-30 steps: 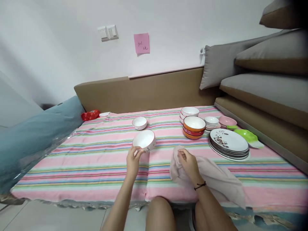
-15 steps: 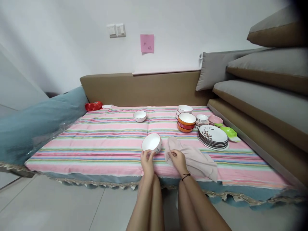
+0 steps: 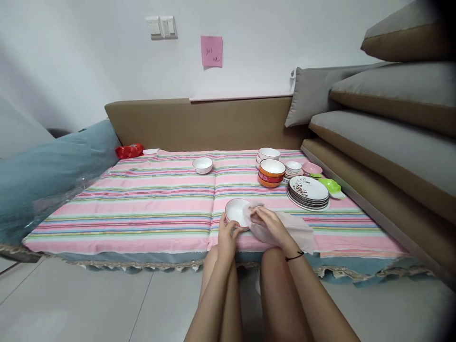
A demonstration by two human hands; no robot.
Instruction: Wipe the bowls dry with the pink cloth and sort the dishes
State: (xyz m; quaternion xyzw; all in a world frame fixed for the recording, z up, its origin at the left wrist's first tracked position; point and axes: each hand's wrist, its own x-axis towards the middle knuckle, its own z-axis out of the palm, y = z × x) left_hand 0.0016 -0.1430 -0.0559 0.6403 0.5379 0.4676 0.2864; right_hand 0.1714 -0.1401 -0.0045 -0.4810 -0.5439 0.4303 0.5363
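White bowl (image 3: pixel 235 212): left of and nearer than plate stack (image 3: pixel 310 189) | left hand (image 3: pixel 226 240): clamped on bowl rim | right hand (image 3: pixel 274 227): fingers together on cloth (image 3: pixel 298 232) at bowl | advisable: steady rim, light even cloth pressure, loose end clear of plate stack

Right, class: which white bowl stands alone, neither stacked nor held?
The bowl near the brown backrest, left of the stacked bowls; the nearest white bowl is in the left hand, and the rest are stacked.
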